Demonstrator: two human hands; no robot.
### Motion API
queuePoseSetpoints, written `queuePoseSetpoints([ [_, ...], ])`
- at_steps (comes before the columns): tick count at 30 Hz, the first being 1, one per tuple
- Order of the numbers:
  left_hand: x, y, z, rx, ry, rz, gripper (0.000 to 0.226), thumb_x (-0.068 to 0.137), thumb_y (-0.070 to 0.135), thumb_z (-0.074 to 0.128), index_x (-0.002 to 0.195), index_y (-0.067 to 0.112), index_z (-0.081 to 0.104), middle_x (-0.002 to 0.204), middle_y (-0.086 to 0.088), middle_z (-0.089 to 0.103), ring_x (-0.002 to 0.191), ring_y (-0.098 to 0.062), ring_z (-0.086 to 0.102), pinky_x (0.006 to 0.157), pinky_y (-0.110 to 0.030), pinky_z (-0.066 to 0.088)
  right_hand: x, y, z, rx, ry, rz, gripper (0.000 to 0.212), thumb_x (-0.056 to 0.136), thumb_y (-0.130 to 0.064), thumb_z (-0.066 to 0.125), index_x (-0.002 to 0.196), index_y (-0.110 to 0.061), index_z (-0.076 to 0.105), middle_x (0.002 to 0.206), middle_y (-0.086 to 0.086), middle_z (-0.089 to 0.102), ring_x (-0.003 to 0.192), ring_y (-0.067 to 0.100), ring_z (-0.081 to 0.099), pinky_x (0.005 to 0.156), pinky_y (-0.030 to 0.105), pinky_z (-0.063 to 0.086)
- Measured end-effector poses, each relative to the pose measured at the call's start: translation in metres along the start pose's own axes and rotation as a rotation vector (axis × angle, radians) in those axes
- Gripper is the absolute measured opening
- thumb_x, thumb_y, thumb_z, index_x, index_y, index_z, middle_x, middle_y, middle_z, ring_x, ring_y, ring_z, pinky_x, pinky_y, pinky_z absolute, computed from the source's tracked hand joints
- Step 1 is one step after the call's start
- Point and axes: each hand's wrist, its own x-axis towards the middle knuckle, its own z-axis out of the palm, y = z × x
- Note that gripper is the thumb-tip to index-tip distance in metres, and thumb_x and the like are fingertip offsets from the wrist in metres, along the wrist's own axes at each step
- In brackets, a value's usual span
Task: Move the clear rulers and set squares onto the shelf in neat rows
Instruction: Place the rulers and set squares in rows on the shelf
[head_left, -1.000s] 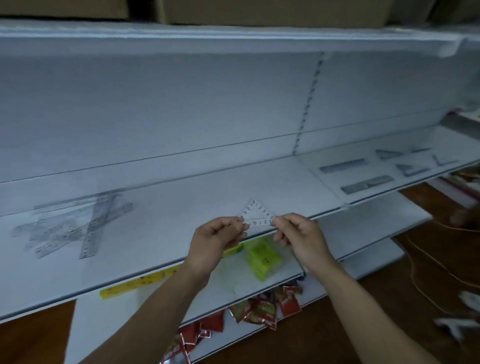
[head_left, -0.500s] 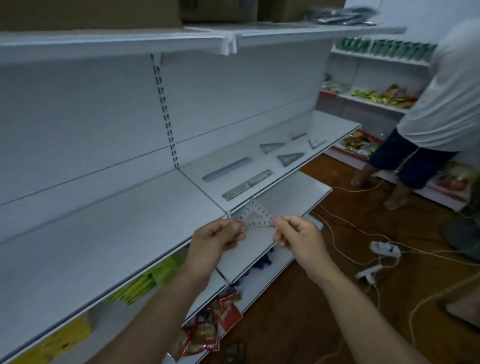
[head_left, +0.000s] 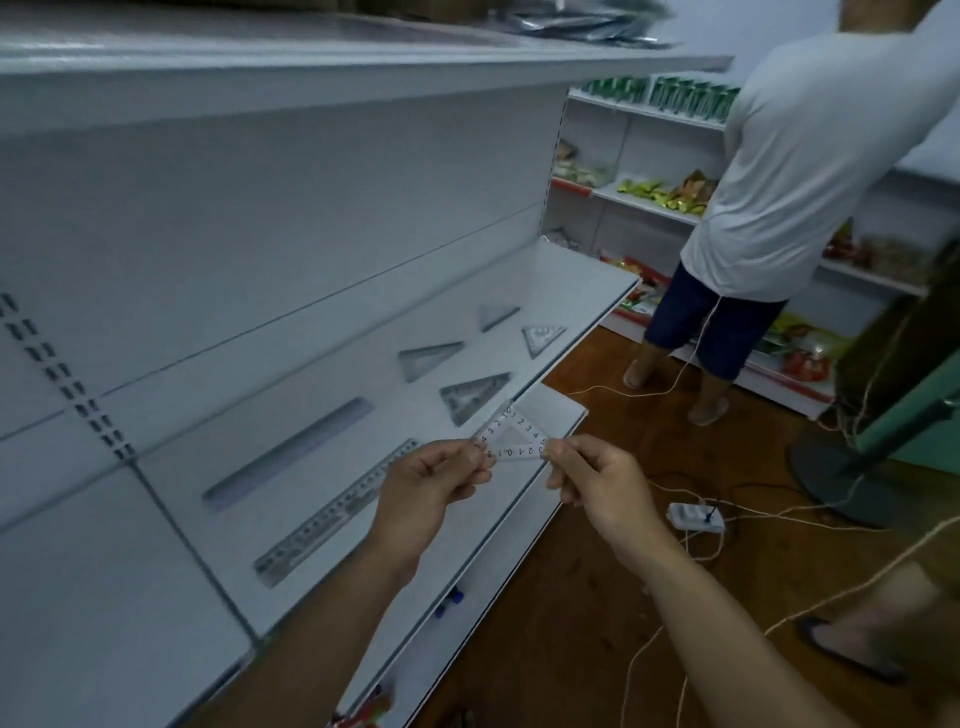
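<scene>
A small clear set square (head_left: 511, 434) with printed numbers is pinched at its two lower corners, by my left hand (head_left: 431, 486) on one side and my right hand (head_left: 597, 478) on the other. It hangs just above the front edge of the white shelf (head_left: 582, 291). On that shelf lie two clear rulers, one (head_left: 288, 452) behind the other (head_left: 332, 514). Beyond them lie several clear set squares, the nearest (head_left: 472, 395) just past my hands and the farthest (head_left: 496, 315) near the back.
A person in a white shirt (head_left: 810, 171) stands at right in front of stocked shelves. A white power strip (head_left: 693, 515) and cables lie on the brown floor. A fan base (head_left: 841, 473) stands at right. Lower shelves (head_left: 550, 410) jut out beneath my hands.
My view has swung right, from the shelf bay with the loose ruler pile to the bay with laid-out rulers and set squares. Both hands keep holding the set square the same way.
</scene>
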Motion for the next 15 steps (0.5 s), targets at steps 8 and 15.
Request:
queuePoseSetpoints([
  [8,0.107,0.013,0.046,0.013,-0.003,0.036,0.010,0.089,0.012,0.064,0.091,0.014,0.074,0.084,-0.002,0.076,0.079,-0.010,0.069,0.076,-0.022,0.055,0.106,-0.008,-0.037,0.002,0.012,-0.017,0.020,0.093,-0.022,0.058,0.085,-0.007,0.068,0.064,0.003,0.061,0.053,0.008,0.050,0.052,0.019,0.043],
  [15,0.161,0.001,0.059,0.192,0.120,0.124,0.013,0.084,0.018,0.072,0.088,0.030,0.075,0.091,0.009,0.074,0.090,-0.006,0.068,0.084,-0.020,0.051,0.167,0.004,-0.052,-0.022,-0.044,-0.047,0.021,0.094,-0.025,0.057,0.084,-0.012,0.070,0.067,-0.001,0.063,0.058,0.008,0.053,0.058,0.021,0.044],
])
